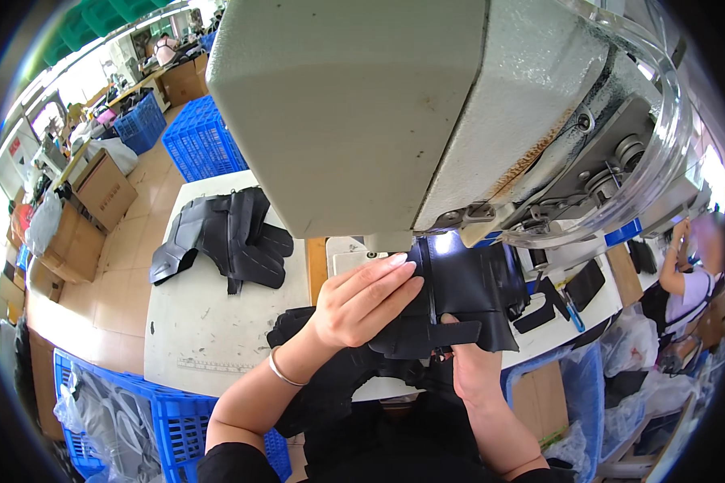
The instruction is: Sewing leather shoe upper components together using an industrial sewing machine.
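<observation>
A black leather-like piece (pixel 467 286) with flaps and a strap lies under the head of a grey industrial sewing machine (pixel 346 121), where a small lamp lights it. My left hand (pixel 366 302), with a bangle at its wrist, rests flat on the left part of the piece, fingers stretched out together just left of a seam line. At the near edge my right hand (pixel 471 370) grips the piece, thumb on top beside the strap end (pixel 439 336) and the other fingers hidden beneath. More black material bunches under my left forearm and hangs toward my lap.
Stitched black pieces (pixel 229 237) lie on the left of the white table (pixel 173 330). Flat black pieces and a blue-handled tool (pixel 573 314) lie at right. Blue crates (pixel 181 435) and a lined blue bin (pixel 592 394) flank me. Another person (pixel 689 278) sits far right.
</observation>
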`<state>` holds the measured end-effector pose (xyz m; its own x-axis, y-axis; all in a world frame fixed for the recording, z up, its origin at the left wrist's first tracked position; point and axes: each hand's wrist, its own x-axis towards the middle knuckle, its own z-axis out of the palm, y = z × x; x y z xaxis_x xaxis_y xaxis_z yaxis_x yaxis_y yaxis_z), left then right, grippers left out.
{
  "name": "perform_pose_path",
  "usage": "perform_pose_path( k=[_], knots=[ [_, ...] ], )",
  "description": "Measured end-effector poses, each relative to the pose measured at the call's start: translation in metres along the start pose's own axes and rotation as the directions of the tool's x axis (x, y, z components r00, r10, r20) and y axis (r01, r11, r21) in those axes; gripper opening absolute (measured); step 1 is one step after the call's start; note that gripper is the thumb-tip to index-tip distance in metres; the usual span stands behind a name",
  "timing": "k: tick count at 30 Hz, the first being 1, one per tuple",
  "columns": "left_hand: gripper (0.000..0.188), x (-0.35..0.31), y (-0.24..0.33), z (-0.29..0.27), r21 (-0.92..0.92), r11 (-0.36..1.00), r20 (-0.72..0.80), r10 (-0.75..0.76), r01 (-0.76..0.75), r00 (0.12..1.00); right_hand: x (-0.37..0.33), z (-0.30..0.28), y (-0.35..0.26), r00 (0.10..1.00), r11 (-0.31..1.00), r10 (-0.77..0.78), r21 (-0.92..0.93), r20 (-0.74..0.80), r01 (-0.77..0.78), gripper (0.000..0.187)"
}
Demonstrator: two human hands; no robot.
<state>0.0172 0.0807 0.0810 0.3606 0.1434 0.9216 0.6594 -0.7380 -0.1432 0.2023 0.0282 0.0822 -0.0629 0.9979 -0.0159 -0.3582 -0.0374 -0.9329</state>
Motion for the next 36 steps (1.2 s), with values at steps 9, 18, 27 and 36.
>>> perform_pose_path(
  k=[9,18,27,36],
  knots=[
    [0.042,0.002,0.06,0.005,-0.331,0.468,-0.034,-0.873,0.819,0.486,0.003,-0.008,0.001,0.997,0.996,-0.027,-0.084,0.07,0.033,0.013],
    [0.009,0.054,0.073,0.02,-0.762,-0.592,0.594,-0.801,0.263,-0.081,0.014,-0.01,-0.013,0.921,0.756,-0.327,-0.526,0.211,0.389,0.023],
    [0.015,-0.006,0.066,0.015,-0.52,-0.072,0.501,-0.833,0.851,0.236,0.005,-0.014,0.002,0.932,0.796,-0.329,-0.485,0.155,0.362,0.013],
    [0.041,-0.013,0.002,0.006,0.014,0.982,0.044,-0.191,0.191,0.981,0.005,-0.009,0.007,0.987,0.939,-0.161,-0.306,0.018,0.159,0.009]
  ],
)
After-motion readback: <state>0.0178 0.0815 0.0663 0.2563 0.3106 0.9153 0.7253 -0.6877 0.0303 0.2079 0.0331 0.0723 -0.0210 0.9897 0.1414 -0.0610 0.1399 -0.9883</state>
